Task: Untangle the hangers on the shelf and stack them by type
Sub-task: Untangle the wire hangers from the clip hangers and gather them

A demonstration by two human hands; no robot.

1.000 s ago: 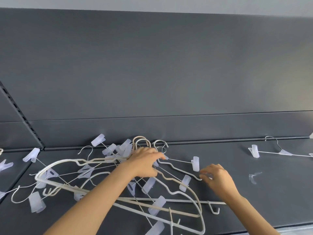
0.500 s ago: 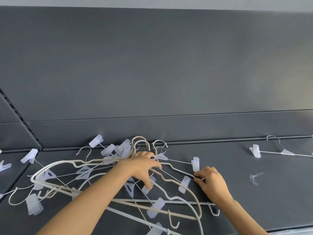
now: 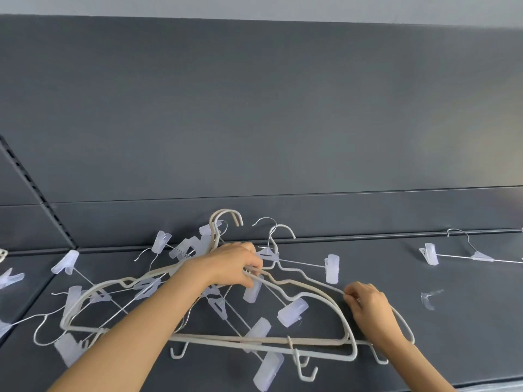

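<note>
- Back panel (image 3: 254,123): dark grey, fills the upper frame. A slotted upright (image 3: 28,179) runs down the left edge.
- Shelf (image 3: 452,335): dark grey, flat, matte. I judge hooks would drag on it, so I'd lift, not slide.
- Tangle (image 3: 254,341): bottom centre, lying on the shelf. Coated hangers are mixed with wire clip hangers.
- Left hand (image 3: 235,264): fingers curled round the necks at the tangle's middle. I'd use it as the anchor.
- Right hand (image 3: 368,304): right of centre, pinching the shoulder of a white hanger (image 3: 319,282). I'd draw it up and right slowly, twisting the hook clear of the clip wires.
- Clip hanger (image 3: 481,256): alone at the right edge, well apart. Probably the clip stack's start.
- Clip shard (image 3: 428,299): loose, between the tangle and that hanger. Clips look brittle, so no yanking.
</note>
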